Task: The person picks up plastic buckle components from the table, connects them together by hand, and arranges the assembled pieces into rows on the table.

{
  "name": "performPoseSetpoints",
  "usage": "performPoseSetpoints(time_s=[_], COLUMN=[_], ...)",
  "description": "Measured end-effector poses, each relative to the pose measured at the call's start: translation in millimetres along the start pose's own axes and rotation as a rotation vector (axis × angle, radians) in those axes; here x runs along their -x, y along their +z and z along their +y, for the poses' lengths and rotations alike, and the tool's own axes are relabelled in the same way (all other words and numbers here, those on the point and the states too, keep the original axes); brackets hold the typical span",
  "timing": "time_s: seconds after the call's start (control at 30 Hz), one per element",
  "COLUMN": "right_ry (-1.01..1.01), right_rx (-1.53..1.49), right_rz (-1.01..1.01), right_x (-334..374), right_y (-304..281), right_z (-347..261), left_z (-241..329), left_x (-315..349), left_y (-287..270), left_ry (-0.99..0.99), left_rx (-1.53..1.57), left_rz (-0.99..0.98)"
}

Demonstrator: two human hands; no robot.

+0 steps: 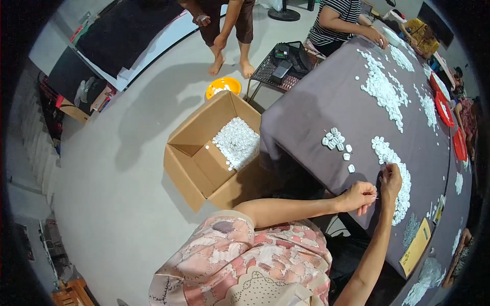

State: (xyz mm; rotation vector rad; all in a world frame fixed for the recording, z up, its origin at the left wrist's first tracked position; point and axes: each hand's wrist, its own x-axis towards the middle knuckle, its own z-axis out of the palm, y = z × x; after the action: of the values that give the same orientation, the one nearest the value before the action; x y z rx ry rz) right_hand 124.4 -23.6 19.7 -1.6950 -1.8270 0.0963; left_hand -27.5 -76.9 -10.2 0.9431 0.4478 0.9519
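My left hand (357, 198) is closed above the near edge of the table, its fingers curled together. A tiny pale bit shows at its fingertips, too small to name. Just to its right, my right hand (391, 179) reaches down to a long pile of small white plastic pieces (403, 196); its fingers are pinched together, and what they hold, if anything, is hidden. Left of the pile lies a small group of larger white rounded pieces (334, 138), with a few single ones trailing toward my hands.
An open cardboard box (189, 173) with many white pieces inside stands on the floor, left of the cloth-covered table (311, 109). Beyond it are a yellow basin (209, 92) and a black rack (263, 76). A yellow envelope (416, 247) lies near right. Other people sit and stand around.
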Motion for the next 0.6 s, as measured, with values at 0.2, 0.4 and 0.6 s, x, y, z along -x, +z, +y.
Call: performPoseSetpoints(time_s=[0.2,0.4,0.6], right_ry=[0.068,0.089,0.115], right_rx=[-0.161,-0.184,-0.216], right_rz=[0.141,0.271,0.175], right_x=[18.7,34.0,37.9], right_y=[-3.7,-6.4,-4.6], right_z=[3.6,4.3,6.6], left_z=[2.4,1.7,3.8], left_x=[-0.9,-0.1,2.4], left_y=[1.2,2.5,1.3], left_ry=[-0.035,-0.017,-0.022], left_rx=[-0.017,-0.027,-0.02], left_rz=[-0.033,-0.029,-0.009])
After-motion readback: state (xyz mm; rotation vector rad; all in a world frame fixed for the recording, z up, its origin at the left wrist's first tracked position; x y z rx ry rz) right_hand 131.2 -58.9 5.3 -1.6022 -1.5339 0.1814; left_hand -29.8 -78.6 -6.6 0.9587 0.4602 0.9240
